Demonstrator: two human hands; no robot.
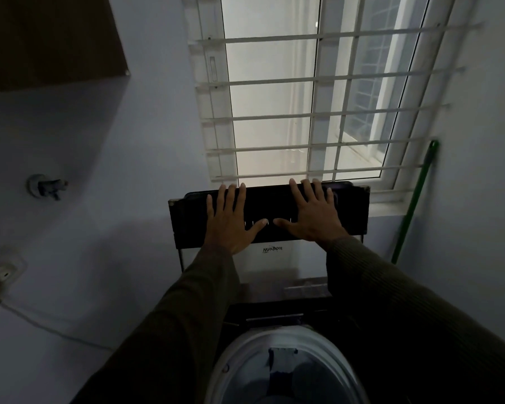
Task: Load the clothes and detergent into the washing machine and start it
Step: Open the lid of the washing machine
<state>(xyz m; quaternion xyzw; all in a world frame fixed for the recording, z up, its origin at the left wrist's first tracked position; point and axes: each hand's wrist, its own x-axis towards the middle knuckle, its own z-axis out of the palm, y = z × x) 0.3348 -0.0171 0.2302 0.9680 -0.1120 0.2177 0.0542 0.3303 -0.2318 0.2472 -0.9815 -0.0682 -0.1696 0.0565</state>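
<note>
Left hand [229,221] and right hand [311,212] lie flat on raised lid [270,205].

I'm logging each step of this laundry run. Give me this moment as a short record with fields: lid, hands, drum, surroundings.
lid: the washing machine lid is raised, standing open in front of the window
left hand: left hand flat on the lid, fingers spread
right hand: right hand flat on the lid, fingers spread
drum: drum open below; contents too dark to tell
surroundings: green pole leaning at right
</note>
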